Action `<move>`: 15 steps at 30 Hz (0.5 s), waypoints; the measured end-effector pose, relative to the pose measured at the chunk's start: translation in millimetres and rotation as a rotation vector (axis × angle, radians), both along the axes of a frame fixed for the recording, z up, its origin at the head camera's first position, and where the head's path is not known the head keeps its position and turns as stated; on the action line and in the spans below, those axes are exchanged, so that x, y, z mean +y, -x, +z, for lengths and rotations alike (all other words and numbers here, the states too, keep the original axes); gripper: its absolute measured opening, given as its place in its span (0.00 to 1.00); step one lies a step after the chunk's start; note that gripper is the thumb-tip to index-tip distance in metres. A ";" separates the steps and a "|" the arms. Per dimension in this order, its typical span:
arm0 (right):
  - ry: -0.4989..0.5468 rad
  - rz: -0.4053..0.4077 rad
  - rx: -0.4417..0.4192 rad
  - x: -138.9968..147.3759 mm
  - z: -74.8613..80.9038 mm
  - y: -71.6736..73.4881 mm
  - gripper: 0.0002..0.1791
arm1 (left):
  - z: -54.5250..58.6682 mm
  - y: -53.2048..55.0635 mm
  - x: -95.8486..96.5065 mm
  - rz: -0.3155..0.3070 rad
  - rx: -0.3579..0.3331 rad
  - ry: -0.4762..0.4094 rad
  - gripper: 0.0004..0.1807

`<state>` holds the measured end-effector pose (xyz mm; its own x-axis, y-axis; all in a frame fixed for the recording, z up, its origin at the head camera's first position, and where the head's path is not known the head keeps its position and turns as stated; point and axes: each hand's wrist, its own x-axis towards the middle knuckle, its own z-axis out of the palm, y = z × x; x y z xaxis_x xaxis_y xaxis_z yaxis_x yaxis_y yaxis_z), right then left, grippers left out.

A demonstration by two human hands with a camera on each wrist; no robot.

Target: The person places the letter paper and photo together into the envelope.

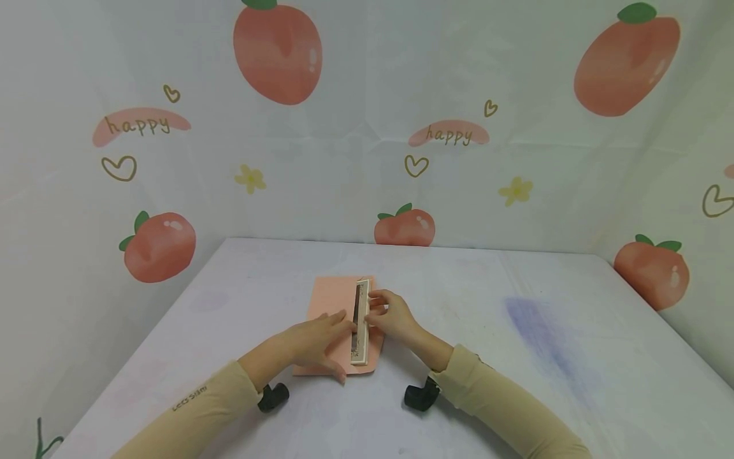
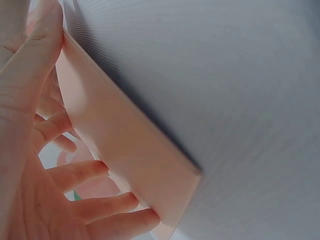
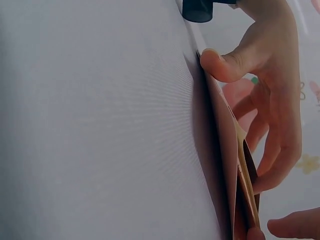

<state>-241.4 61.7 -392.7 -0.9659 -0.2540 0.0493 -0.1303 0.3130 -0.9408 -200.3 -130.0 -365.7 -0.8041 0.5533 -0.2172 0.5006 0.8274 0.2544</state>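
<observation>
A flat pink folder-like sheet (image 1: pixel 334 294) lies on the table in the middle of the head view. Along its right side runs a narrow strip (image 1: pixel 364 328) with a pale border and a dark band; its exact kind I cannot tell. My left hand (image 1: pixel 314 341) rests across the sheet with fingers spread, the fingertips at the strip's left side and the thumb by the near edge. From the right, my right hand (image 1: pixel 397 317) pinches the strip's right edge between thumb and fingers. In the right wrist view, a beige layer (image 3: pixel 246 172) stands slightly raised above the pink sheet.
The white table (image 1: pixel 470 287) carries a faint purple smudge (image 1: pixel 541 338) at the right. Black wrist devices (image 1: pixel 421 395) sit just above the tabletop at both cuffs. Behind hangs a white backdrop (image 1: pixel 344 172) printed with red fruits, hearts and flowers.
</observation>
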 end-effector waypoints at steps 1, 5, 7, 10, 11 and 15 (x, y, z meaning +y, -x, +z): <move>0.001 0.000 -0.002 -0.1 0.2 -0.2 0.27 | 0.0 -0.1 0.0 0.001 0.000 0.000 0.46; 0.008 0.000 -0.014 -1.0 1.4 -0.8 0.27 | 0.5 -0.6 0.4 0.006 0.001 -0.001 0.46; 0.005 -0.003 -0.017 -1.8 1.9 -0.9 0.27 | 0.7 -0.9 0.6 0.009 -0.001 -0.002 0.46; 0.007 -0.003 -0.027 -3.0 1.7 -0.3 0.27 | 1.2 -1.1 0.9 0.008 0.000 -0.002 0.46; 0.007 -0.003 -0.030 -3.3 1.4 0.0 0.27 | 1.2 -1.0 0.9 0.006 0.001 -0.001 0.47; 0.007 0.001 -0.032 -4.1 -0.7 1.9 0.26 | 1.0 -0.9 0.7 -0.003 0.011 0.004 0.47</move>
<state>-243.3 57.6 -393.4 -0.9668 -0.2549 0.0200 -0.1003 0.3062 -0.9467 -199.4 -129.3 -364.6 -0.8049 0.5550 -0.2100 0.5060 0.8268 0.2457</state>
